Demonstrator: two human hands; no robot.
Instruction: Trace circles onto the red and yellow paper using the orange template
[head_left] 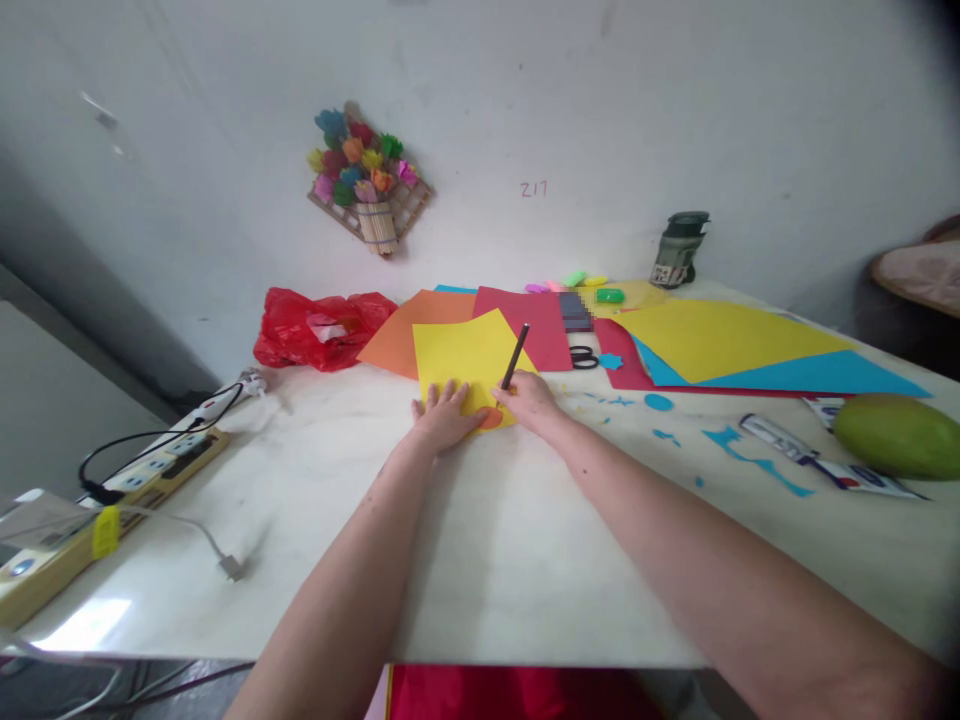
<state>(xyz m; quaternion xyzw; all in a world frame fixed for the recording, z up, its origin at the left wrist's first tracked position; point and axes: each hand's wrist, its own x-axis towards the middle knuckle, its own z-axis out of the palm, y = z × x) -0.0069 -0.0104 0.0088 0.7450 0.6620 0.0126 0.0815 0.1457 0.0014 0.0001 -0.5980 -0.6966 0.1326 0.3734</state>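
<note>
A sheet of yellow paper (469, 350) lies before me, partly over orange paper (397, 335) and red paper (525, 322). My left hand (442, 417) rests flat on its lower edge with fingers spread. The left thumb reaches onto a small orange paper disc (491, 418) near the sheet's bottom corner. My right hand (529, 398) grips a dark pencil or pen (517, 352), held slanted with its lower end by the disc. The fingers partly hide that end.
Black-handled scissors (583, 357), a blue disc (658, 402) and blue scraps (757, 462) lie to the right. Further right are a glue tube (866, 478) and a green fruit (900, 436). A red plastic bag (319, 328) and a power strip (161, 465) stand left.
</note>
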